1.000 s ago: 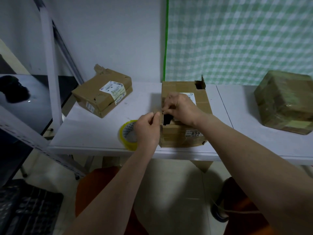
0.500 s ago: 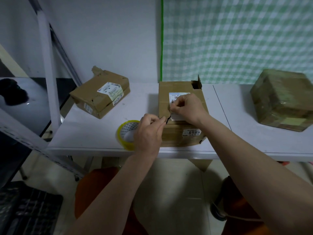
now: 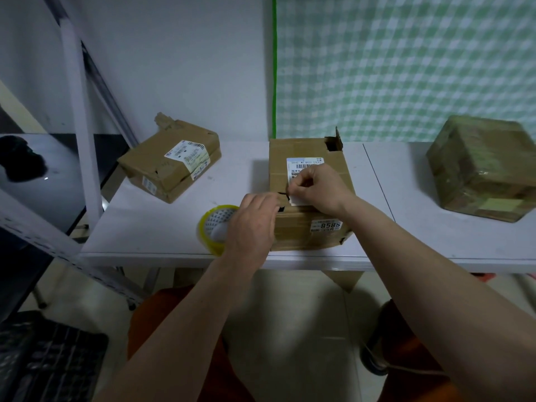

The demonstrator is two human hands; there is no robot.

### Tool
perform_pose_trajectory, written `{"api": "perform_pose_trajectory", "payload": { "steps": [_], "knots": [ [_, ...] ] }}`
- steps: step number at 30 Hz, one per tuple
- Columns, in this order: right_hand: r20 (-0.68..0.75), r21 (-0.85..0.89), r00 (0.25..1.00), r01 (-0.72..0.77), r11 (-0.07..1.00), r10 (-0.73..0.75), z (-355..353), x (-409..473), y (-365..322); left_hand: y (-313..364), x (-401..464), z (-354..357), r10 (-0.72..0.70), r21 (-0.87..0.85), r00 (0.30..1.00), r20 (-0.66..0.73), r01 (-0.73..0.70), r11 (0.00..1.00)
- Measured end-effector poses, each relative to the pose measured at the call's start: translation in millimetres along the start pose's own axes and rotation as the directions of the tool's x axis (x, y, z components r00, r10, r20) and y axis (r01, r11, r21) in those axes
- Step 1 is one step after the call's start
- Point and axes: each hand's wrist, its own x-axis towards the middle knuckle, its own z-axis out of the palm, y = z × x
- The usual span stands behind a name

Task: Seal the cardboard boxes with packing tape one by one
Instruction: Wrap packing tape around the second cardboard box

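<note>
Hands at the near-left top corner of the middle box, judged to be laying a tape strip over a gap there. The left hand (image 3: 252, 224) sat at the counter's (image 3: 162, 227) near edge, its fingers curled shut at the corner of the middle box (image 3: 307, 198); whether they pinched a tape end could not be told. Just behind it and partly hidden stood the yellow-rimmed tape roll (image 3: 216, 227), upright on the counter close to the near edge. The right hand (image 3: 316, 190) rested on the box top, fingers pinched together beside a dark opening in the flap, over the lower part of a white shipping label (image 3: 303, 166). To do this step well, the flap edge would likely need holding flat while the strip was drawn taut across the gap and then rubbed down, so that no wrinkle or lifted edge was left. The far-right top corner of this box was torn open as well. Farther back, toward the far-left corner, lay a flatter, crumpled box (image 3: 171, 161); toward the right end sat a box wrapped all over in tape (image 3: 481, 166), seemingly finished.
</note>
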Motion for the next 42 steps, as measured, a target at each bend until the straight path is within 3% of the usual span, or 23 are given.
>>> {"api": "perform_pose_trajectory", "payload": {
  "steps": [6,13,21,31,37,42],
  "knots": [
    [-0.020,0.049,1.000,0.010,0.999,-0.009,0,-2,4,2,-5,-4,0.049,-0.032,0.996,-0.080,-0.052,0.998],
    [-0.026,0.070,0.999,0.022,0.997,-0.020,0,-3,7,11,0,-2,-0.129,-0.171,0.988,-0.086,0.112,0.979],
    [-0.002,0.085,1.000,0.026,0.996,-0.026,-2,-4,9,8,-2,-6,-0.169,-0.344,0.976,-0.138,0.112,0.932],
    [-0.037,0.091,0.999,0.043,0.995,-0.039,0,-6,10,11,-9,4,-0.087,-0.159,0.956,-0.279,0.043,0.986],
    [-0.056,0.091,0.997,0.051,0.995,-0.046,1,-8,10,2,-36,11,-0.092,0.050,0.995,-0.029,0.093,0.994],
    [-0.058,0.051,0.998,0.039,0.998,-0.036,2,-9,8,-7,-34,9,-0.044,0.131,0.999,0.016,0.042,0.991]
  ]
}}
